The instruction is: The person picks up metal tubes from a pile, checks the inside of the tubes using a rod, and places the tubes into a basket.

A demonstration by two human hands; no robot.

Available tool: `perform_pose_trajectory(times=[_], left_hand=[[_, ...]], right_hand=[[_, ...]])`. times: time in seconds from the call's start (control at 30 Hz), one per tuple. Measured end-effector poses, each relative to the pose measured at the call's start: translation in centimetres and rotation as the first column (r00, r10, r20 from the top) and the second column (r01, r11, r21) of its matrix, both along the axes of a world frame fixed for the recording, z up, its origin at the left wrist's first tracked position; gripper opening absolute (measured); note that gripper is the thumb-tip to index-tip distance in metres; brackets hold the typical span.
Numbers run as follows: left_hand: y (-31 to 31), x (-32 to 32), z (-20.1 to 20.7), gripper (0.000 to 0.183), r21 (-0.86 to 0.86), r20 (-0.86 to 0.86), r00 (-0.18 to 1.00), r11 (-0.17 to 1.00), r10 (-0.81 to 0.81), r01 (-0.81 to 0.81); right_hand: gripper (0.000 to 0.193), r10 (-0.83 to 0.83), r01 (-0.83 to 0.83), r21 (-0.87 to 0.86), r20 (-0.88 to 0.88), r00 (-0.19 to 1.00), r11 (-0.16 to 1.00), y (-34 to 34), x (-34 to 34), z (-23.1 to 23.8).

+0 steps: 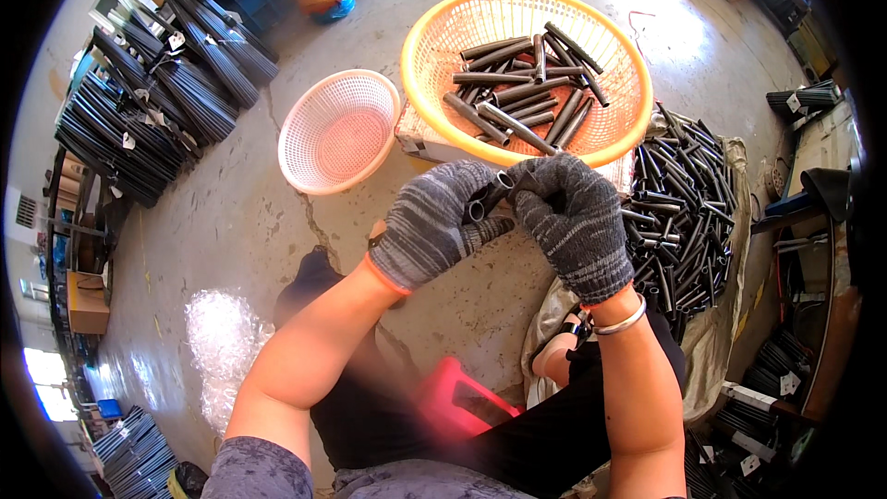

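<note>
Both hands wear grey-and-black striped knit gloves and meet in front of me, just below the orange basket. My left hand (432, 220) is closed around short black tubes (477, 211), whose open round ends point toward me. Fingers of my right hand (575, 229) are curled together right beside the tube ends; what they pinch is hidden. More short black tubes (525, 92) lie crisscross in the orange plastic basket (416, 83) beyond my hands. A big heap of similar tubes (679, 212) is spread on a sack at my right.
A smaller pink basket (338, 134) stands left of the orange one, which rests on a box. Clear plastic wrap (222, 342) lies on the floor at left. A pink stool (453, 397) is between my legs. Bundles of long dark tubes (176, 74) lean at the far left.
</note>
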State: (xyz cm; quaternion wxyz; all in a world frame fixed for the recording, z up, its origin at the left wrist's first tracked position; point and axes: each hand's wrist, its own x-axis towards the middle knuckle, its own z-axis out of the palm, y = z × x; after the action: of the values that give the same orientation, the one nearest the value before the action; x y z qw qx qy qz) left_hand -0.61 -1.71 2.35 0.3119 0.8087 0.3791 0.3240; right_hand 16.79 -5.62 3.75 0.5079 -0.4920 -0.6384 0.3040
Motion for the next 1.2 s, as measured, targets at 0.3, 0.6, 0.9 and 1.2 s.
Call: perform_pose_trajectory(times=[0.3,0.6,0.9,1.2], left_hand=[[-0.2,0.3,0.3,0.035,0.132,-0.001,1.000,0.991,0.003,-0.003],[-0.5,0.3,0.8,0.024,0.210,-0.210,0.977,0.978,0.042,0.003],[-0.3,0.4,-1.0,0.034,0.456,-0.362,0.915,0.890,0.179,0.007],[0.1,0.2,-1.0,0.033,0.306,-0.185,0.982,0.952,0.046,0.013]], right_hand=[[0.010,0.018,-0.074,-0.202,-0.264,0.964,0.977,0.1,0.5,-0.3],[0.010,-0.066,0.068,-0.042,0.032,0.997,0.997,-0.4,-0.6,0.6],[0.008,-0.122,0.124,-0.052,0.027,0.992,0.991,-0.3,-1.0,-0.5],[0.008,-0.113,0.115,-0.037,0.047,0.993,0.993,0.3,-0.6,-1.0]])
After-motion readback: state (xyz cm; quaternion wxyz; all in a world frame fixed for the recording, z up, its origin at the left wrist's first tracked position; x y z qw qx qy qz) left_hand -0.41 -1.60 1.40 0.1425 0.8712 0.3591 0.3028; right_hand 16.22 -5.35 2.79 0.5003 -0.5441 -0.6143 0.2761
